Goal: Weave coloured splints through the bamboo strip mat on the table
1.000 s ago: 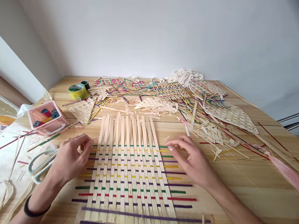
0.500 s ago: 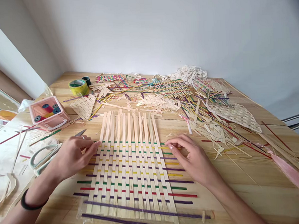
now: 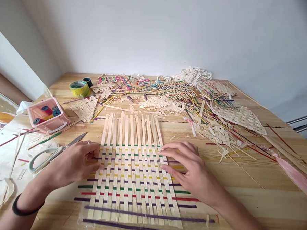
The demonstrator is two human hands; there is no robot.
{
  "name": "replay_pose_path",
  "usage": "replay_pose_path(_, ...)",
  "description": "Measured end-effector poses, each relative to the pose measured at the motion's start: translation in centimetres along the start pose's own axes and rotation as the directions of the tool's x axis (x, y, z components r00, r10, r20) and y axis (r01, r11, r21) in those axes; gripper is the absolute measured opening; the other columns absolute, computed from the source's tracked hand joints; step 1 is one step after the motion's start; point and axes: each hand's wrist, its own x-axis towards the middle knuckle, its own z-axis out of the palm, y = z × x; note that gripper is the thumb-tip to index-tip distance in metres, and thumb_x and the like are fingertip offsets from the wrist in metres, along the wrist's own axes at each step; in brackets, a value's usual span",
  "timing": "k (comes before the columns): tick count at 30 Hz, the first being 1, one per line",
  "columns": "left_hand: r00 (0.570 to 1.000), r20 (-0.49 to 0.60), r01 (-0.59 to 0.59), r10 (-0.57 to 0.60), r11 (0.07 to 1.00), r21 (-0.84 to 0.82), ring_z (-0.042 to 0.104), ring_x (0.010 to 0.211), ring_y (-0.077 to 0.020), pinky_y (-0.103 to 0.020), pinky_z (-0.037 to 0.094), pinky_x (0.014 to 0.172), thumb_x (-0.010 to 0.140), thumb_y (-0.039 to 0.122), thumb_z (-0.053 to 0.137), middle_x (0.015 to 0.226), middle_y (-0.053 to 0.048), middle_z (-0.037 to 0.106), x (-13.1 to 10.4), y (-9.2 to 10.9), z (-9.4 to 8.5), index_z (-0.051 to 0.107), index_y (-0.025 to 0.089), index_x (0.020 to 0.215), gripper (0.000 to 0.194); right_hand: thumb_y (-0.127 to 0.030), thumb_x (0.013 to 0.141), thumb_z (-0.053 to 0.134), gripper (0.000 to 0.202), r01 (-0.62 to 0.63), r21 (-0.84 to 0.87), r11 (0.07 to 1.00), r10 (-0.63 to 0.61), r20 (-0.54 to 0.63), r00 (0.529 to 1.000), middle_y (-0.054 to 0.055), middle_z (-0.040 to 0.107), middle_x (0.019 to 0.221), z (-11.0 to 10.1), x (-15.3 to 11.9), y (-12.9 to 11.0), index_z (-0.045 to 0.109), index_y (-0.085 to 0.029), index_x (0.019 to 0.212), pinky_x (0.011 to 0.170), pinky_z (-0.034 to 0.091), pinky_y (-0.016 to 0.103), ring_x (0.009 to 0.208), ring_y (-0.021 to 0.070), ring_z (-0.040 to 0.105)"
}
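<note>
A half-woven mat point(image 3: 133, 174) lies flat before me, pale strips running lengthwise with purple, yellow, green and red strips crossing them. The pale strips' far ends point(image 3: 130, 128) are loose and slightly raised; clear tape crosses the near end over a purple strip point(image 3: 148, 216). At the mat's left edge is my left hand point(image 3: 76, 162), thumb and fingers apart, around the ends of the coloured strips. My right hand point(image 3: 188, 164) is at the right edge, fingers spread, tips against the weave. Neither hand grips anything that I can see.
Scissors point(image 3: 46, 155) lie beside my left hand, partly hidden. A pink box point(image 3: 51, 123) of thread spools and yellow tape point(image 3: 79, 89) stand at the left. Loose strips and scraps point(image 3: 163, 104) cover the back; a woven fan point(image 3: 241, 119) with a pink tassel point(image 3: 297, 177) lies right.
My right hand has let go of a yellow strip's end and moved left onto the mat's edge, fingers spreading. My left hand has shifted slightly nearer and opened; more of the scissors shows.
</note>
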Motion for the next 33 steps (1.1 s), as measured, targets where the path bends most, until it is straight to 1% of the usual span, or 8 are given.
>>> replay_pose_path(3, 1.0, 0.01, -0.007, 0.007, 1.0, 0.03, 0.055, 0.07, -0.0189, -0.032, 0.041, 0.069, 0.082, 0.046, 0.065, 0.076, 0.0, 0.061, 0.04, 0.24, -0.18, 0.053, 0.022, 0.074, 0.028, -0.03, 0.096, 0.077, 0.029, 0.004, -0.024, 1.0, -0.002, 0.075, 0.997, 0.008, 0.07, 0.13, 0.55, -0.31, -0.1, 0.074, -0.029, 0.124, 0.101, 0.049, 0.049, 0.118, 0.0297, 0.063)
replay_pose_path(6, 1.0, -0.012, -0.015, 0.016, 0.999, 0.051, 0.055, 0.072, -0.0203, -0.034, 0.041, 0.072, 0.082, 0.043, 0.063, 0.076, 0.0, 0.06, 0.0, 0.35, -0.09, 0.052, 0.023, 0.073, 0.025, -0.028, 0.093, 0.08, 0.032, -0.03, -0.03, 0.999, 0.033, 0.126, 0.991, 0.009, 0.068, 0.134, 0.89, -0.54, 0.21, 0.075, -0.03, 0.125, 0.103, 0.05, 0.051, 0.121, 0.0309, 0.063)
replay_pose_path(12, 0.999, -0.028, -0.042, 0.044, 0.996, 0.073, 0.055, 0.073, -0.0204, -0.034, 0.04, 0.073, 0.082, 0.034, 0.062, 0.076, 0.001, 0.06, -0.25, -0.02, 0.39, 0.05, 0.023, 0.073, 0.018, -0.027, 0.093, 0.08, 0.034, -0.052, -0.034, 0.998, 0.056, 0.143, 0.988, 0.009, 0.069, 0.134, 0.88, -0.56, 0.33, 0.075, -0.031, 0.126, 0.103, 0.053, 0.053, 0.122, 0.0312, 0.063)
replay_pose_path(15, 0.998, -0.031, -0.054, 0.057, 0.995, 0.083, 0.054, 0.072, -0.0199, -0.034, 0.04, 0.072, 0.082, 0.031, 0.062, 0.075, 0.001, 0.06, -0.29, -0.06, 0.44, 0.052, 0.023, 0.073, 0.016, -0.026, 0.092, 0.08, 0.034, -0.061, -0.035, 0.998, 0.066, 0.15, 0.987, 0.009, 0.069, 0.135, 0.85, -0.51, 0.23, 0.075, -0.031, 0.125, 0.104, 0.053, 0.053, 0.123, 0.0316, 0.063)
replay_pose_path(22, 0.999, -0.022, -0.037, 0.039, 0.995, 0.094, 0.057, 0.075, -0.0205, -0.033, 0.041, 0.071, 0.082, 0.031, 0.064, 0.077, 0.001, 0.063, -0.26, -0.14, 0.58, 0.055, 0.022, 0.075, 0.014, -0.025, 0.09, 0.083, 0.033, -0.08, -0.05, 0.996, 0.087, 0.161, 0.983, 0.008, 0.069, 0.135, 0.85, -0.43, 0.11, 0.076, -0.031, 0.122, 0.104, 0.053, 0.054, 0.124, 0.0319, 0.063)
replay_pose_path(27, 0.999, -0.016, -0.04, 0.041, 0.996, 0.081, 0.058, 0.074, -0.0202, -0.034, 0.042, 0.071, 0.082, 0.033, 0.064, 0.078, 0.0, 0.065, -0.37, 0.09, 0.47, 0.06, 0.023, 0.079, 0.012, -0.026, 0.09, 0.083, 0.034, -0.093, -0.061, 0.994, 0.102, 0.166, 0.981, 0.008, 0.069, 0.136, 0.81, -0.41, 0.02, 0.077, -0.032, 0.122, 0.104, 0.053, 0.054, 0.125, 0.0318, 0.063)
replay_pose_path(30, 0.998, -0.029, -0.054, 0.057, 0.994, 0.094, 0.058, 0.072, -0.0206, -0.034, 0.042, 0.069, 0.082, 0.036, 0.064, 0.076, 0.0, 0.064, -0.34, 0.16, 0.33, 0.06, 0.022, 0.077, 0.015, -0.025, 0.09, 0.082, 0.033, -0.091, -0.055, 0.994, 0.099, 0.172, 0.98, 0.008, 0.069, 0.136, 0.77, -0.39, -0.02, 0.077, -0.032, 0.122, 0.104, 0.053, 0.054, 0.125, 0.0317, 0.063)
replay_pose_path(33, 0.995, -0.062, -0.067, 0.072, 0.995, 0.076, 0.056, 0.07, -0.0197, -0.033, 0.042, 0.068, 0.09, 0.039, 0.055, 0.073, -0.001, 0.063, -0.22, 0.04, 0.13, 0.055, 0.022, 0.072, 0.024, -0.027, 0.092, 0.08, 0.03, -0.091, -0.06, 0.994, 0.1, 0.168, 0.981, 0.008, 0.069, 0.136, 0.77, -0.42, 0.03, 0.077, -0.032, 0.122, 0.104, 0.054, 0.054, 0.125, 0.0316, 0.063)
